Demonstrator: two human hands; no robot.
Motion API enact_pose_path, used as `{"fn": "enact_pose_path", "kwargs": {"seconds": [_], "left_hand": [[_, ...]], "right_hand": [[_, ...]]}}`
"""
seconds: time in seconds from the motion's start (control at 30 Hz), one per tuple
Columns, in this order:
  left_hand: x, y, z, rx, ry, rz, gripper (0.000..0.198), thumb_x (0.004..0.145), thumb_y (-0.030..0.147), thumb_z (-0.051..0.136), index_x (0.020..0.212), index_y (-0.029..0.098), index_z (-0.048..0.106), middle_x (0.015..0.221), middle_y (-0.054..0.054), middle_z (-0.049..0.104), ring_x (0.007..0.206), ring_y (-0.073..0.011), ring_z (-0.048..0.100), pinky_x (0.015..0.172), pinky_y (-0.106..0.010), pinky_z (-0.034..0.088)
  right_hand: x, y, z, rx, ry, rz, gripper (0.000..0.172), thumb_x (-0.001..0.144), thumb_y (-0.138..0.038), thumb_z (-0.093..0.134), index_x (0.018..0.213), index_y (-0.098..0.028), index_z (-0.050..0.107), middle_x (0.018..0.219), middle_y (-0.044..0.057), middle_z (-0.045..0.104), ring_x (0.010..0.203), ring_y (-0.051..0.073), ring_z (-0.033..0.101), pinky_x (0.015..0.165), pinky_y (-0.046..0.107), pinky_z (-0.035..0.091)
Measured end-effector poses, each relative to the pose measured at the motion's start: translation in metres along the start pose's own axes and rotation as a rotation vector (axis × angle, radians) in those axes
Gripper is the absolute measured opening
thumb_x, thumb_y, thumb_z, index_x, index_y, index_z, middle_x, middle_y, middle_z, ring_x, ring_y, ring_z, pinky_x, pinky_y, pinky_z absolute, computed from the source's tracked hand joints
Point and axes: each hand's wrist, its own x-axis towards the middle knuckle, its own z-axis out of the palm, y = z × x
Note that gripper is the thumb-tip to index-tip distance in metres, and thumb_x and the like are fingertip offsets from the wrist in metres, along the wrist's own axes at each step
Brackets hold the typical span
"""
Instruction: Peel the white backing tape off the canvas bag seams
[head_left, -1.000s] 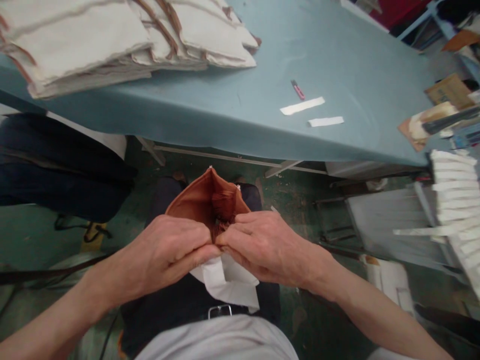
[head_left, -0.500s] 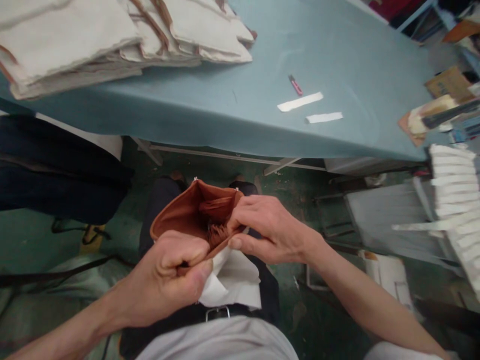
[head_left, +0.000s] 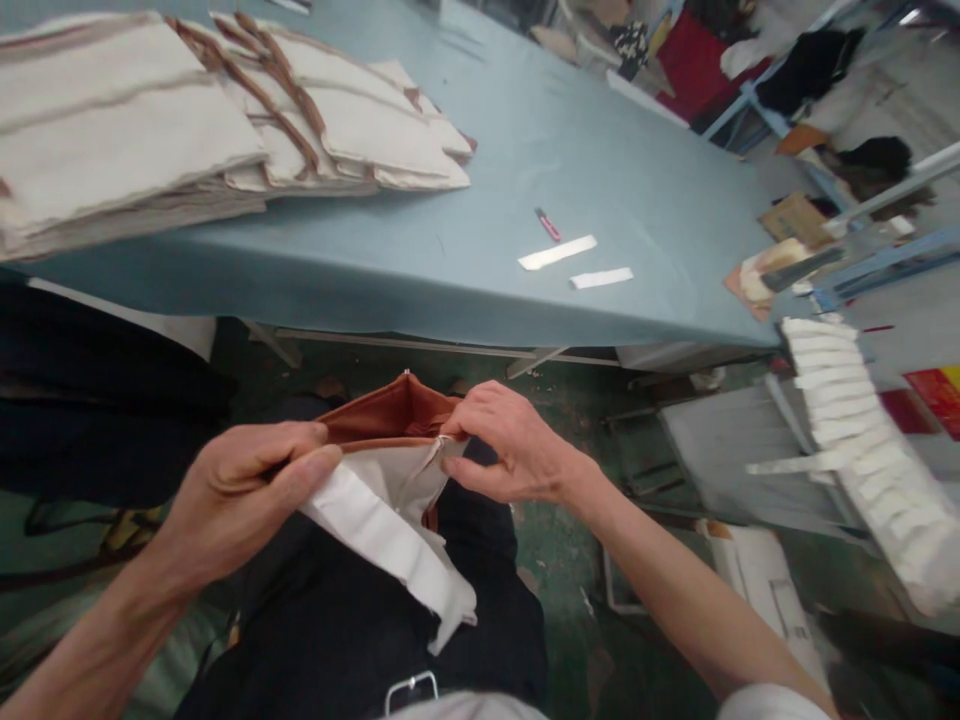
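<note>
A brown bag (head_left: pixel 379 405) with a pale lining is held over my lap, its mouth spread. My left hand (head_left: pixel 259 480) pinches the near rim at its left end, thumb on the near side. A white strip of cloth (head_left: pixel 390 540) hangs from under that thumb down toward my legs. At the bag's right corner, my right hand (head_left: pixel 510 445) grips the rim between thumb and fingers. The inside of the bag is mostly hidden behind the near edge.
A blue-covered table (head_left: pixel 480 270) stands in front of me. On it lie a stack of pale cloth pieces (head_left: pixel 150 140), a small pink-handled cutter (head_left: pixel 548 225) and two white strips (head_left: pixel 559 253). Right of it, a rack of white strips (head_left: pixel 847 400) leans over the floor.
My left hand has slid leftward along the rim, away from the right hand. The near rim is now stretched straight, and the white strip hangs into view. The head view has shifted.
</note>
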Motion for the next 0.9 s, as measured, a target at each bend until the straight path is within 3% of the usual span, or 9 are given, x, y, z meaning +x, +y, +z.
{"fn": "enact_pose_path", "kwargs": {"seconds": [0.13,0.2,0.3,0.4,0.5,0.6,0.7,0.9], "left_hand": [[0.010,0.006,-0.018,0.134,0.085,0.038,0.037,0.101,0.016,0.055,0.065,0.019,0.055,0.064,0.005,0.048,0.059,-0.0101,0.046,0.061,-0.024,0.036],[0.020,0.008,-0.031,0.215,0.099,0.099,0.027,0.101,0.020,0.059,0.075,0.018,0.065,0.071,0.003,0.060,0.069,-0.0132,0.055,0.070,-0.025,0.042],[0.041,0.016,-0.052,0.303,0.079,0.225,0.022,0.102,0.039,0.066,0.098,0.019,0.074,0.095,-0.004,0.077,0.099,-0.0218,0.066,0.099,-0.031,0.046],[0.060,0.039,-0.062,0.321,0.018,0.423,0.031,0.108,0.045,0.051,0.106,0.022,0.072,0.102,-0.004,0.079,0.106,-0.0230,0.068,0.115,-0.036,0.039],[0.069,0.068,-0.059,0.301,-0.065,0.530,0.032,0.110,0.031,0.039,0.104,0.025,0.070,0.099,0.000,0.079,0.097,-0.0197,0.070,0.109,-0.032,0.043],[0.067,0.084,-0.048,0.257,-0.155,0.470,0.029,0.106,0.023,0.042,0.099,0.023,0.070,0.097,0.000,0.077,0.089,-0.0170,0.069,0.087,-0.025,0.049],[0.064,0.082,-0.036,0.192,-0.200,0.388,0.021,0.100,0.020,0.049,0.096,0.021,0.069,0.089,0.002,0.075,0.080,-0.0139,0.066,0.076,-0.022,0.049],[0.067,0.071,-0.026,0.039,-0.248,0.274,0.023,0.097,0.023,0.051,0.085,0.018,0.070,0.074,0.003,0.069,0.065,-0.0103,0.060,0.063,-0.018,0.047]], "right_hand": [[0.010,-0.016,-0.025,-0.052,0.023,0.020,0.018,0.104,-0.027,0.062,0.088,-0.021,0.065,0.076,0.000,0.071,0.074,0.017,0.061,0.075,0.034,0.039],[0.021,-0.032,-0.047,-0.054,0.045,0.022,0.017,0.105,-0.026,0.063,0.089,-0.021,0.065,0.081,0.001,0.074,0.083,0.018,0.066,0.083,0.034,0.043],[0.042,-0.057,-0.078,-0.009,0.093,-0.049,0.017,0.101,-0.021,0.061,0.084,-0.023,0.061,0.082,0.001,0.073,0.096,0.020,0.069,0.103,0.040,0.044],[0.059,-0.071,-0.092,0.033,0.151,-0.111,0.018,0.093,-0.018,0.058,0.077,-0.023,0.053,0.074,-0.003,0.065,0.081,0.017,0.066,0.110,0.042,0.043],[0.066,-0.070,-0.088,0.056,0.171,-0.122,0.019,0.091,-0.017,0.056,0.074,-0.023,0.049,0.067,-0.007,0.055,0.065,0.013,0.054,0.100,0.038,0.047],[0.064,-0.064,-0.076,0.085,0.184,-0.101,0.021,0.090,-0.017,0.056,0.073,-0.023,0.046,0.065,-0.007,0.049,0.062,0.013,0.047,0.082,0.033,0.047],[0.059,-0.060,-0.066,0.108,0.208,-0.073,0.021,0.090,-0.019,0.054,0.072,-0.024,0.045,0.065,-0.006,0.047,0.062,0.013,0.046,0.069,0.029,0.040],[0.055,-0.053,-0.052,0.144,0.205,0.018,0.020,0.091,-0.022,0.055,0.072,-0.023,0.047,0.066,-0.005,0.052,0.062,0.014,0.047,0.066,0.028,0.037]]}}
